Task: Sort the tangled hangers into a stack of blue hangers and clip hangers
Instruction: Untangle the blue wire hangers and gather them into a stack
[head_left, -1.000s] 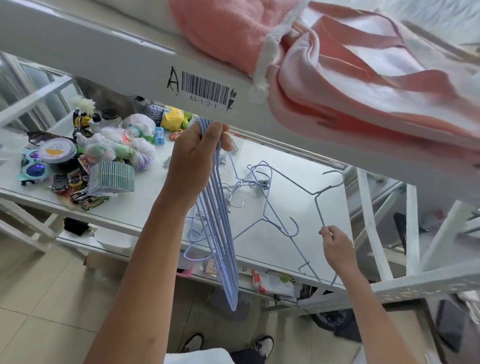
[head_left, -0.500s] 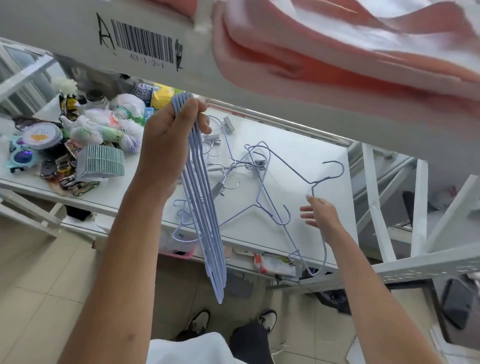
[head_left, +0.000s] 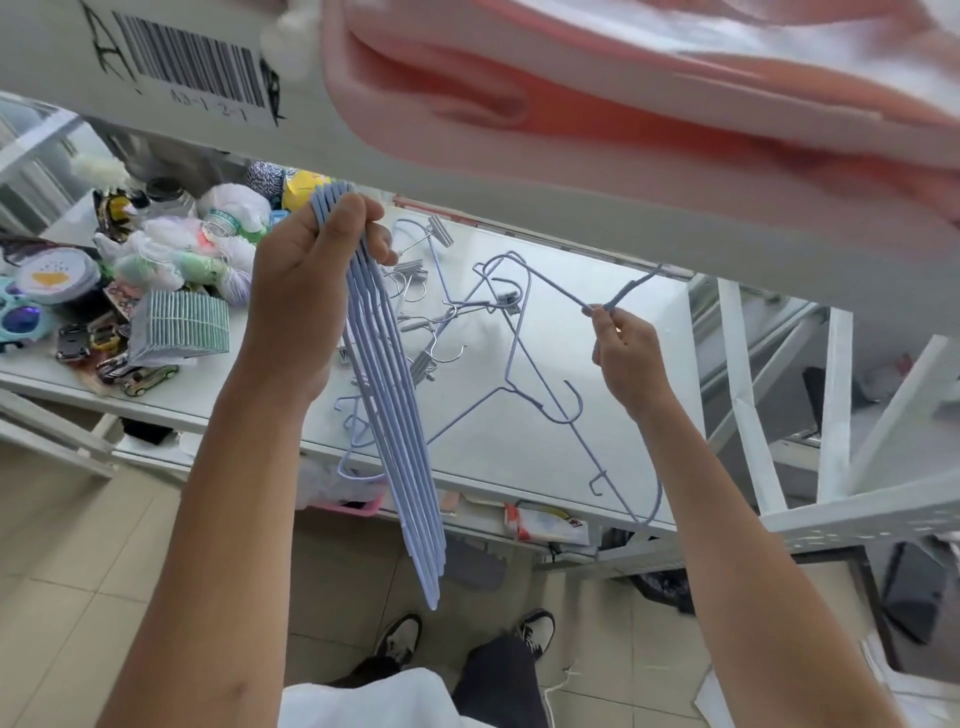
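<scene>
- Shoes (head_left: 397, 636): two dark shoes with white soles stand on the tiled floor at the bottom of the view.
- Left hand (head_left: 306, 270): fingers and thumb are curled round the upper end of a bundle of blue hangers (head_left: 400, 447). The bundle hangs down and toward the person, its lower tip past the front edge of the table (head_left: 597, 447).
- Right hand (head_left: 626, 358): thumb and fingertips pinch the neck of a single blue hanger (head_left: 524, 358), just below its hook. This hanger is raised above the table top; its lower end reaches past the front edge.
- Second loose blue hanger (head_left: 470, 413): lies across the table beneath the raised one; whether the two are hooked together cannot be told.
- Clip hangers (head_left: 423, 358): a tangle of metal hooks and clips lies on the table, just behind the bundle, between the two hands.
- Clutter (head_left: 156, 280): toy cars, sunglasses, a round tin, bags and bottles occupy the left part of the table.
- Upper shelf rail (head_left: 363, 150): carries a barcode label (head_left: 192, 57); pink cloth (head_left: 623, 93) lies over it at the right.
</scene>
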